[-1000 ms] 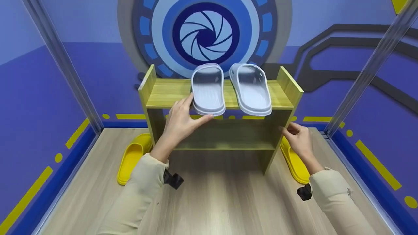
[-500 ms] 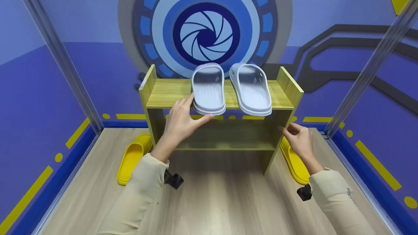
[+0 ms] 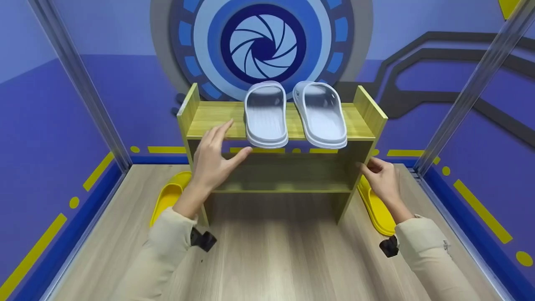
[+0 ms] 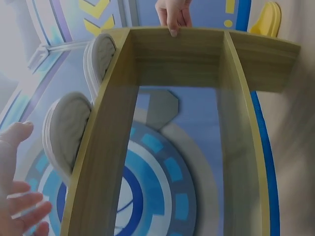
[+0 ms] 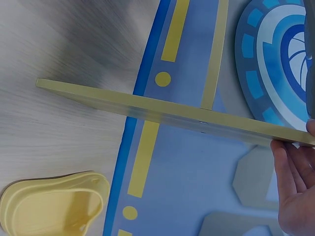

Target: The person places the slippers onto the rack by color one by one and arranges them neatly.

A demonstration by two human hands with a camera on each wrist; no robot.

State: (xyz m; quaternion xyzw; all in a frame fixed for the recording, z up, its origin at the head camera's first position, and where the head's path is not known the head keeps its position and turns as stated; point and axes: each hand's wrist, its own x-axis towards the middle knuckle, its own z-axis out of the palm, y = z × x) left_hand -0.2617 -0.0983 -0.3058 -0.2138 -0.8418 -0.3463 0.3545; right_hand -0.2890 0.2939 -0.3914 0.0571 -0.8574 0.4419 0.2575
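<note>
Two pale grey-blue clogs, a left one (image 3: 266, 119) and a right one (image 3: 325, 119), stand side by side on the top shelf of a wooden shoe rack (image 3: 213, 117), open heels toward me. My left hand (image 3: 211, 165) hovers left of the left clog, fingers spread and thumb apart, holding nothing. In the left wrist view a gap shows between that hand (image 4: 19, 196) and the clogs. My right hand (image 3: 383, 179) pinches the front edge of the rack's right side panel. The right wrist view shows its fingers (image 5: 288, 167) against the panel's outer face.
One yellow clog (image 3: 167, 196) lies on the wooden floor (image 3: 271, 259) left of the rack, partly behind my left arm. Another yellow clog (image 3: 378, 211) lies to the right, below my right hand. A blue patterned wall (image 3: 125, 104) stands close behind the rack.
My left hand has let go of the left grey-blue clog and moved left, away from it. The clogs and the rack keep their places, and my right hand stays on the side panel.
</note>
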